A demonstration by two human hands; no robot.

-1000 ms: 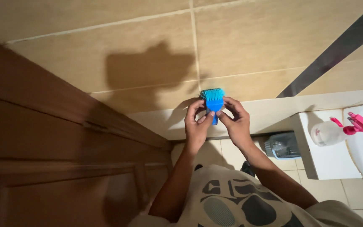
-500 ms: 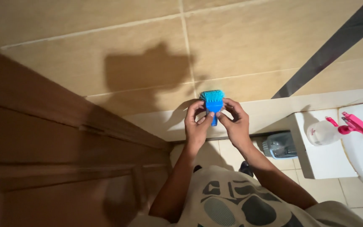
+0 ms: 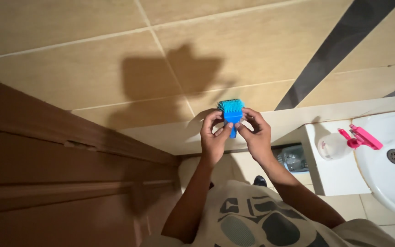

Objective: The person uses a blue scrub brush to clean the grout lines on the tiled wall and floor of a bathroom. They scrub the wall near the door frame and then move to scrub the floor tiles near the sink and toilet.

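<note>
- Both hands are raised side by side in the middle of the view, with a small blue brush (image 3: 231,115) pinched between them.
- Left hand (image 3: 215,137) curls around the brush's left side, thumb pressed on the lower handle; right hand (image 3: 255,135) closes on the right side, fingertips at the head.
- At far left, a dark brown wooden door (image 3: 56,174) fills the lower corner, next to the beige tiled wall (image 3: 115,50).
- On that wall, above and left of the hands, falls their dark shadow.
- Brush: a bright blue plastic body and a short tuft of lighter teal bristles, fanned slightly wider than the handle.
- It stands upright in the picture, long axis running near to far, bristles pointing away from the person toward the wall, handle end toward the wrists.
- Below right of the hands sits a clear bottle (image 3: 293,158) with a grey cap, on its side in a low gap.
- Farther right, a white spray bottle (image 3: 332,145) with a pink trigger lies on a white ledge (image 3: 339,176), just beside a white sink (image 3: 389,178).
</note>
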